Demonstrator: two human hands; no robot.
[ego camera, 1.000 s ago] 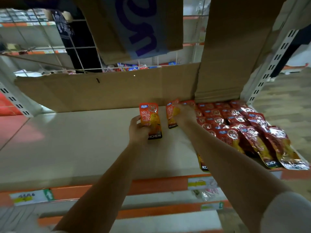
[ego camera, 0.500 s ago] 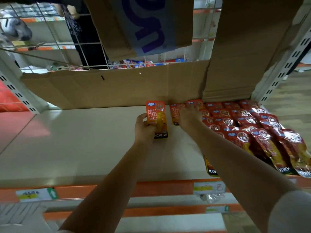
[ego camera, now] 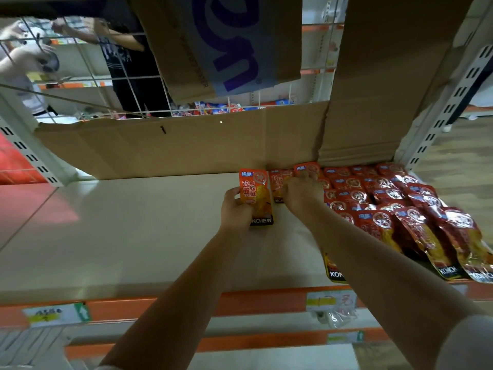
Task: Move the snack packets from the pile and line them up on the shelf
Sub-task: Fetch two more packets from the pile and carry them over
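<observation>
Orange foil snack packet [ego camera: 255, 194], upright in my left hand [ego camera: 236, 209], fingers curled round it; right hand [ego camera: 302, 192] pinches neighbouring red packet [ego camera: 278, 184]; I'd butt edges flush on cream shelf [ego camera: 133, 236].

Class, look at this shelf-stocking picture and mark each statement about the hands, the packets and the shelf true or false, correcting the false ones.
1. The left hand holds an orange snack packet. True.
2. The rows of red packets lie on the left part of the shelf. False: they fill the right part; the left part of the shelf is bare.
3. The right hand rests on packets at the back of the shelf, near the cardboard. True.
4. The held packet lies flat among the red rows. False: it is upright in the left hand, to the left of them.
5. The shelf's front edge is orange. True.
</observation>
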